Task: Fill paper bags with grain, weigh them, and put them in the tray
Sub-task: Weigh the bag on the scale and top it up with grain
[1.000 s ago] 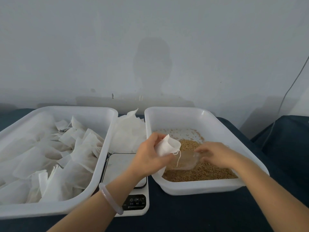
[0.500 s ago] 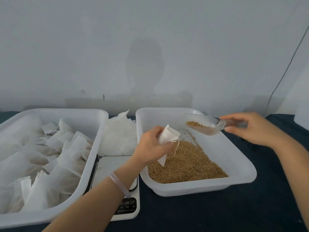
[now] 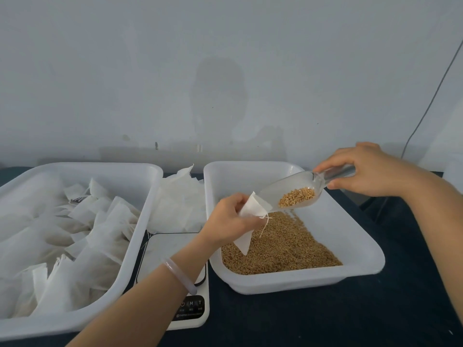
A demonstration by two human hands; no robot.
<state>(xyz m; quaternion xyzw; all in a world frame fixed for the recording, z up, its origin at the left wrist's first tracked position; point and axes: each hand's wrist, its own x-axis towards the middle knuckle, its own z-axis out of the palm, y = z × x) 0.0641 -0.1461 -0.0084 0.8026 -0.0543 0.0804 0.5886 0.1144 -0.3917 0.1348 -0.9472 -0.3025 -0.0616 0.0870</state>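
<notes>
My left hand (image 3: 231,217) grips a small white paper bag (image 3: 251,209) with a drawstring over the white grain tray (image 3: 355,246). My right hand (image 3: 368,169) holds the handle of a clear plastic scoop (image 3: 290,191), which is tilted down toward the bag's open mouth and carries a small heap of brown grain. The scoop's lip touches the bag's opening. Loose grain (image 3: 280,246) covers the tray's floor below. The white scale (image 3: 172,249) sits between the two trays, partly under my left forearm. The left tray (image 3: 140,236) holds several filled paper bags.
A stack of empty paper bags (image 3: 178,196) lies behind the scale. The table is covered by a dark cloth (image 3: 325,319). A grey wall rises close behind the trays, and a thin cable (image 3: 426,108) hangs at the far right.
My right hand lifted the scoop with grain out of the tray, then brought it left and tipped it to the bag's mouth. My left hand kept the bag over the grain tray.
</notes>
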